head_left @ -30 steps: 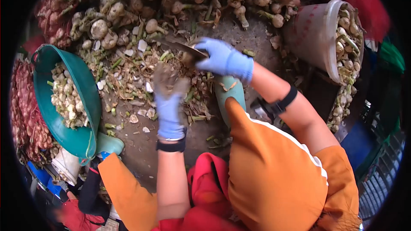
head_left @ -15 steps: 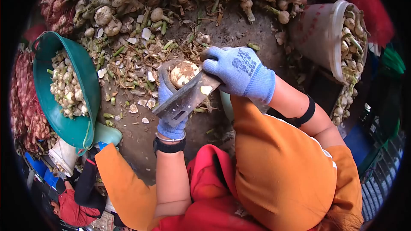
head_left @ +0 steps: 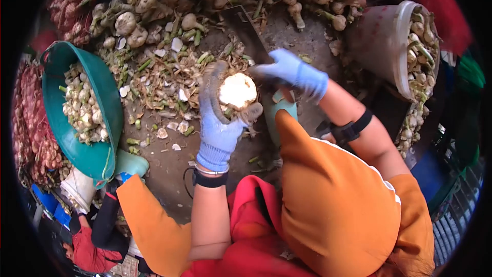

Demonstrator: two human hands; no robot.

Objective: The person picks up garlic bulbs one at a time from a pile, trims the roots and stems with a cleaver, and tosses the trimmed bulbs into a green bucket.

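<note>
My left hand (head_left: 219,129), in a blue knit glove with a dark, dirty palm, is closed around a garlic bulb (head_left: 238,91). The bulb's bright white face points up at me, with the thumb at its near right side. My right hand (head_left: 296,73), gloved alike, grips a cleaver (head_left: 248,35) at its handle end. The dark blade is blurred and points up and left, beyond the bulb and apart from it. Trimmed stalks and peelings (head_left: 164,79) litter the ground below.
A green tub (head_left: 110,107) of trimmed bulbs leans at the left, beside red mesh sacks (head_left: 31,128). Untrimmed bulbs (head_left: 148,0) pile along the far side. A white bucket (head_left: 376,41) of bulbs stands at right. Another person (head_left: 92,249) works at lower left.
The cleaver has swung from across the bulb to beyond it, its blade now pointing away. My left hand has turned and moved right; the bulb's soiled side has given way to a white face.
</note>
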